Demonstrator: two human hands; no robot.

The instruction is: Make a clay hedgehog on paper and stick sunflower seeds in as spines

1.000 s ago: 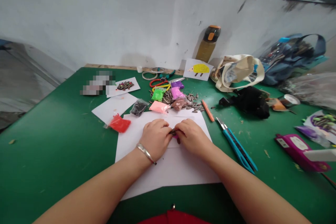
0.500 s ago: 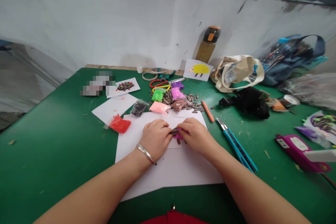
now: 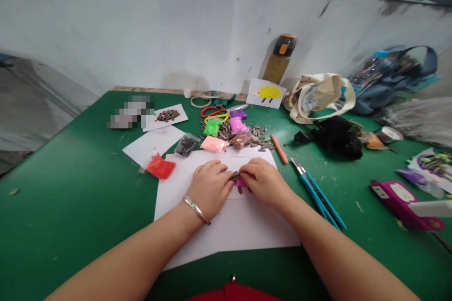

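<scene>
My left hand (image 3: 209,184), with a silver bracelet at the wrist, rests on white paper (image 3: 197,235). Its fingers are curled together beside several striped sunflower seeds (image 3: 234,176) set in pink-purple clay (image 3: 240,182). On the clay's other side my right hand (image 3: 263,178) is closed in a pinch, its fingertips at the clay's upper edge. What either hand's fingertips hold is hidden. Brown clay legs (image 3: 240,190) show under the clay shape. The shape lies on a smaller white sheet on top of the larger paper.
Beyond my hands lie bagged clay in green (image 3: 213,127), peach (image 3: 213,144) and red (image 3: 160,166), and loose sunflower seeds (image 3: 259,130). A blue utility knife (image 3: 319,197) and an orange stick (image 3: 280,149) lie to the right. A card with a yellow hedgehog (image 3: 269,92) leans near a bottle (image 3: 278,63).
My right fingers have shifted slightly up and right, uncovering a bit more of the clay. My left hand has hardly moved.
</scene>
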